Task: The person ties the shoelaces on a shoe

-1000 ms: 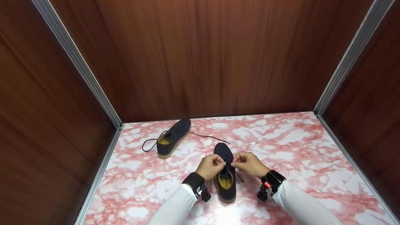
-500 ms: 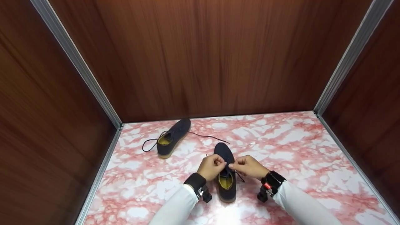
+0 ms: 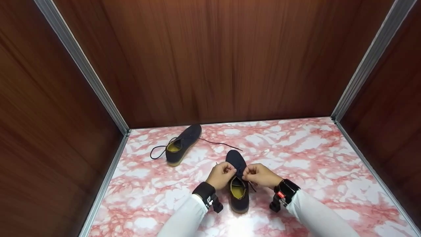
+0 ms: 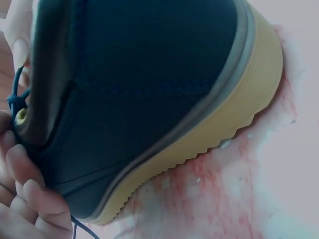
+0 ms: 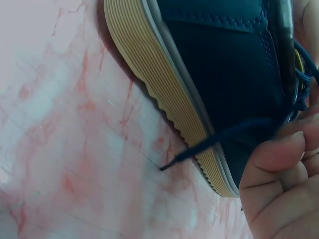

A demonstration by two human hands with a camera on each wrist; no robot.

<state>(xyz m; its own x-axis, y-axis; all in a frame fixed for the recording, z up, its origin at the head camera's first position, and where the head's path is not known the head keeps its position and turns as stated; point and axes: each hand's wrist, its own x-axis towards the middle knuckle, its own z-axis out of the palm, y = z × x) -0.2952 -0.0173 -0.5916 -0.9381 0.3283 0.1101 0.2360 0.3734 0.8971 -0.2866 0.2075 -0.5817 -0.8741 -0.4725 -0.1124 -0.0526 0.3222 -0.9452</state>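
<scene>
A dark navy lace-up shoe with a yellow lining stands upright between both hands, its toe pointing away. My left hand has curled fingers at the lacing, pinching the shoelace. From the other side my right hand pinches the shoelace between thumb and fingers. Close up, a free lace end hangs from the right fingers past the tan sole. In the left wrist view a small lace knot sits beside an eyelet, near the fingertips.
A matching second shoe lies back left, its loose lace trailing right and a loop spreading left. The red-and-white marbled surface is bounded by brown wood-grain panels with metal edging at the corners.
My right fingertips have moved slightly toward the heel. Dark lace that lay over the shoe's opening has shifted, showing more yellow lining. The left hand and second shoe stay nearly still.
</scene>
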